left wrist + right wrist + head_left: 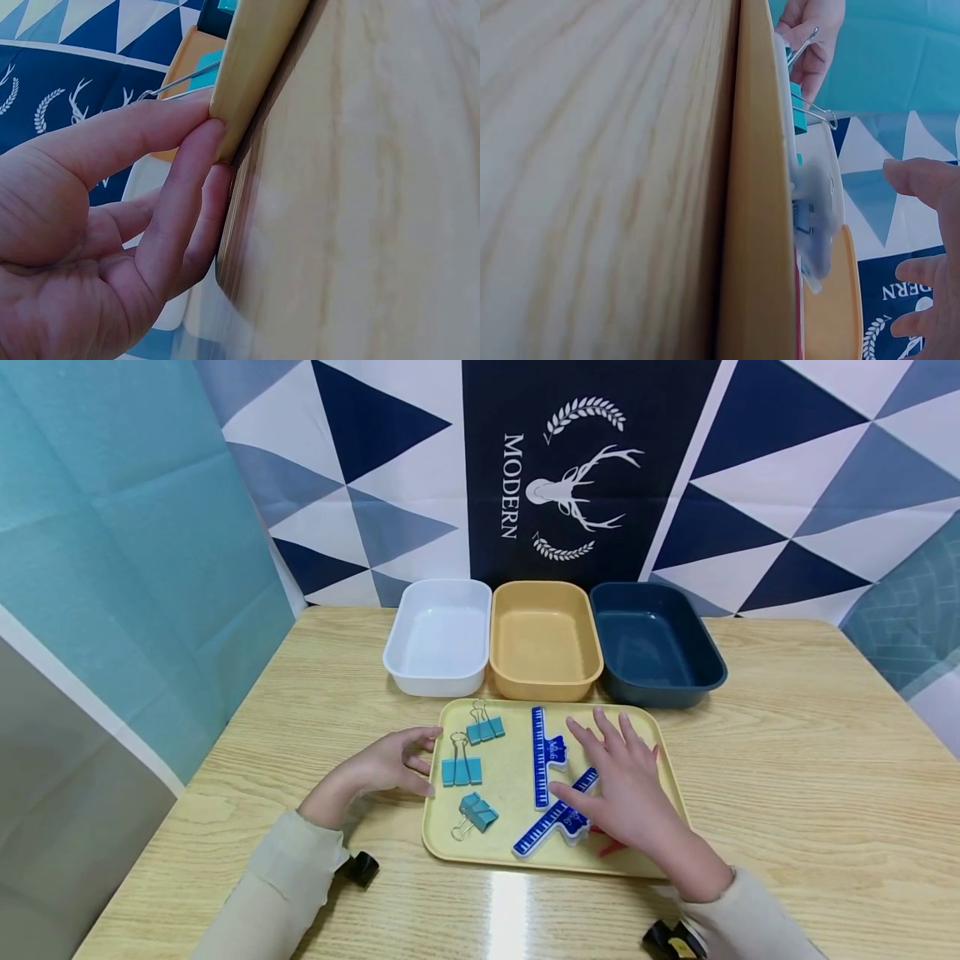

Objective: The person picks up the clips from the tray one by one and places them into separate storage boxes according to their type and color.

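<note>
Hovers at three o'clock with the right hand (628, 789) splayed wide, over mostly hidden red items (613, 848), beside the blue keyboard-print clips (541, 760) at the centre of the yellow tray (507, 777). Pinches the rim (427, 818) at nine with the left hand (384, 764), near teal binder clips (461, 772). Careful: could snag clips together by closing carelessly, or slide everything by tugging that rim! See glare (508, 910) on the woodgrain tabletop (810, 735) at six; spot white bin (438, 683), orange bin (546, 690) and navy bin (656, 695) at twelve, under a deer-printed backdrop (555, 492).
</note>
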`<state>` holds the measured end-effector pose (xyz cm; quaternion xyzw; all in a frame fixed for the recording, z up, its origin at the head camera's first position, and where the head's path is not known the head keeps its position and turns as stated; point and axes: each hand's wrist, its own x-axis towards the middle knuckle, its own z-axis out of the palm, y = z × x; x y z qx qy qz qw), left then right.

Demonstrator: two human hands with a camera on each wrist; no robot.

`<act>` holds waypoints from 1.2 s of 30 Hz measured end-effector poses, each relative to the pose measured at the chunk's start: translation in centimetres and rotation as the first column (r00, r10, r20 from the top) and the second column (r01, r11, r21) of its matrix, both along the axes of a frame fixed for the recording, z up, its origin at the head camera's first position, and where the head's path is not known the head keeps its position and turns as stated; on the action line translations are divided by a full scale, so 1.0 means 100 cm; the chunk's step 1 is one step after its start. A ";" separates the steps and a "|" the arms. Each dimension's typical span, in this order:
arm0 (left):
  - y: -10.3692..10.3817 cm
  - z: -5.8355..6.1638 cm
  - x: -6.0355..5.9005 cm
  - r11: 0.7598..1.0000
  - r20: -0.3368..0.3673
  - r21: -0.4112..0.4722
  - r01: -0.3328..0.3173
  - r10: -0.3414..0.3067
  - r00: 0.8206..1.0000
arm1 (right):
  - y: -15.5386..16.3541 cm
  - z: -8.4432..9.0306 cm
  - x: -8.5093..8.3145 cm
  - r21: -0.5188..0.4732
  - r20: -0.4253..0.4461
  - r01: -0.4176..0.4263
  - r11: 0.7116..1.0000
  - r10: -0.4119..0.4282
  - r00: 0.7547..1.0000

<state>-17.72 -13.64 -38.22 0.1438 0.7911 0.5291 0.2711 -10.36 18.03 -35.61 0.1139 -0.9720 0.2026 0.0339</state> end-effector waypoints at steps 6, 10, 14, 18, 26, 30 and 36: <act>-0.001 -0.001 0.000 1.000 0.000 0.003 0.002 -0.002 1.000 | -0.005 -0.001 0.000 -0.025 -0.009 -0.020 0.999 0.020 1.000; -0.002 -0.001 0.000 1.000 0.002 0.007 -0.001 0.001 1.000 | -0.008 0.000 0.001 -0.031 0.005 -0.022 0.999 0.023 1.000; -0.002 -0.001 0.000 1.000 0.003 0.016 0.003 -0.003 1.000 | -0.011 0.000 0.000 -0.020 -0.003 -0.025 0.999 0.025 1.000; -0.002 -0.001 0.000 1.000 0.004 0.015 0.005 -0.005 1.000 | -0.014 -0.001 0.000 -0.011 -0.023 -0.034 0.999 0.034 0.999; -0.002 -0.001 0.000 1.000 0.005 0.017 0.009 -0.009 1.000 | -0.018 -0.002 0.000 -0.010 -0.032 -0.048 0.999 0.048 0.998; -0.002 -0.001 -0.001 1.000 0.005 0.019 0.011 -0.011 1.000 | -0.020 -0.001 0.001 -0.016 -0.025 -0.048 0.999 0.048 0.999; -0.002 -0.001 -0.001 1.000 0.010 0.024 0.008 -0.009 1.000 | -0.024 -0.001 0.001 -0.024 0.002 -0.043 0.999 0.043 0.999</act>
